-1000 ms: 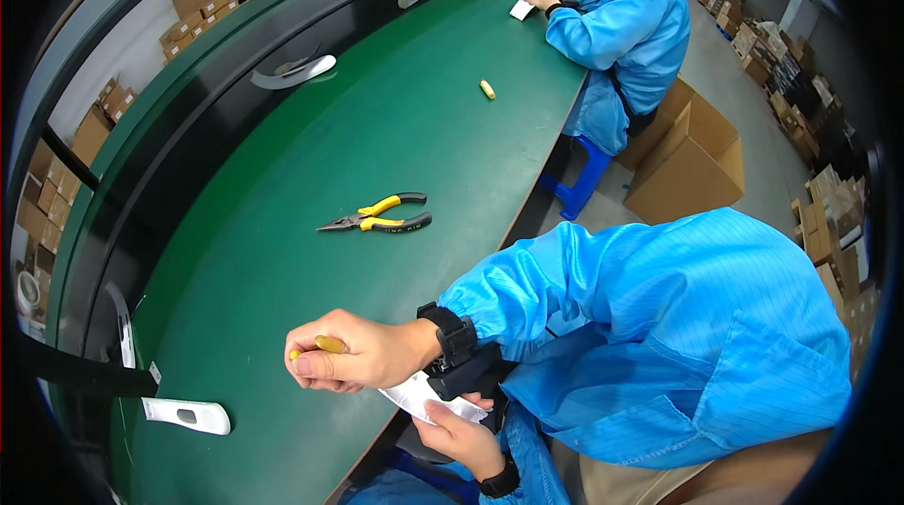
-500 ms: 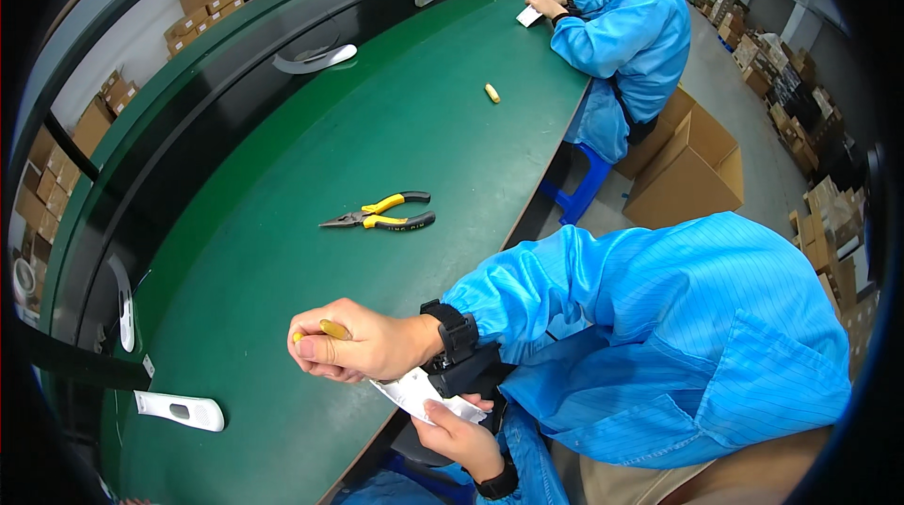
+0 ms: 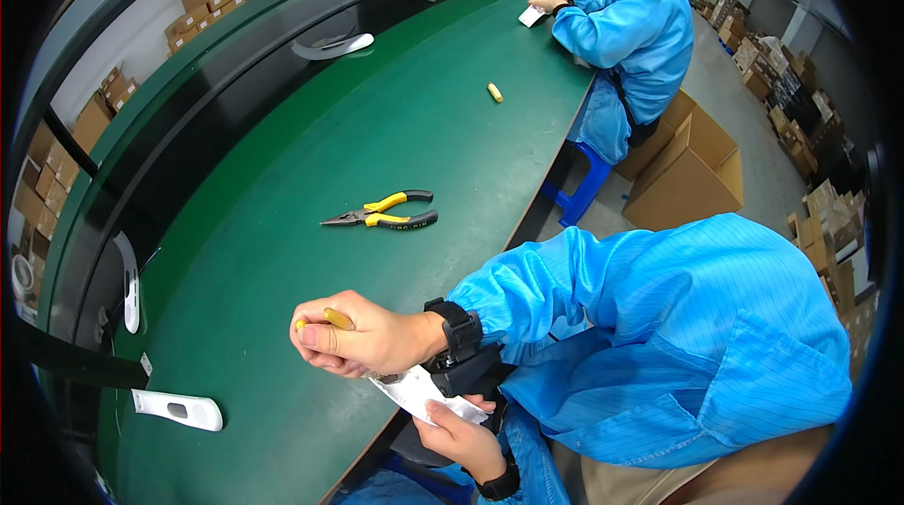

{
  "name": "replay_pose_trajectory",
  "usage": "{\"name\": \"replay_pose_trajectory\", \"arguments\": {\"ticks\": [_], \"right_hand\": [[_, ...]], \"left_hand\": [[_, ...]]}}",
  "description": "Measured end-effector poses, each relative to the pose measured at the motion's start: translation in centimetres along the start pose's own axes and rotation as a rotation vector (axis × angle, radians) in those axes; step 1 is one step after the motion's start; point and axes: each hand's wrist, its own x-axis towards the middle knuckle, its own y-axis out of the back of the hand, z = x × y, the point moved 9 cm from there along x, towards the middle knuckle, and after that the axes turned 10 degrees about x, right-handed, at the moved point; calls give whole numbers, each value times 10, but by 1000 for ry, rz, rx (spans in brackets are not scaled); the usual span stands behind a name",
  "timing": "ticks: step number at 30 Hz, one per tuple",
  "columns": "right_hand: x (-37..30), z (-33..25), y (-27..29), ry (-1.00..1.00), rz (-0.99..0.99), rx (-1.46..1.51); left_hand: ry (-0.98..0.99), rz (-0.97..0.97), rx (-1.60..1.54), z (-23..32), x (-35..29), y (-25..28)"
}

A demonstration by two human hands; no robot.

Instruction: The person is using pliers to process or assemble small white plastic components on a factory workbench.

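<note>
A green table (image 3: 282,147) spanned the view. Over it, the right hand (image 3: 344,336) was clenched; the left hand (image 3: 468,446) sat just off the table's edge. Pliers (image 3: 391,211) lay beyond. The left gripped a white piece (image 3: 419,394) near the right, which held a yellow tool (image 3: 338,319).

open cardboard box (image 3: 673,190) on floor (image 3: 765,143) | blue stool (image 3: 589,185) under co-worker (image 3: 631,30)
</note>
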Motion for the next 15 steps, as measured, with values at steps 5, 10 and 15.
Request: {"name": "replay_pose_trajectory", "arguments": {"ticks": [5,10,15], "right_hand": [[0,2,3,7,12,9],[2,-3,3,21,29,-7],[2,3,3,6,20,15]], "left_hand": [[1,-1,0,0,1,-1],[5,-7,-3,-1,2,0],[4,-13,-7,1,2,-1]]}}
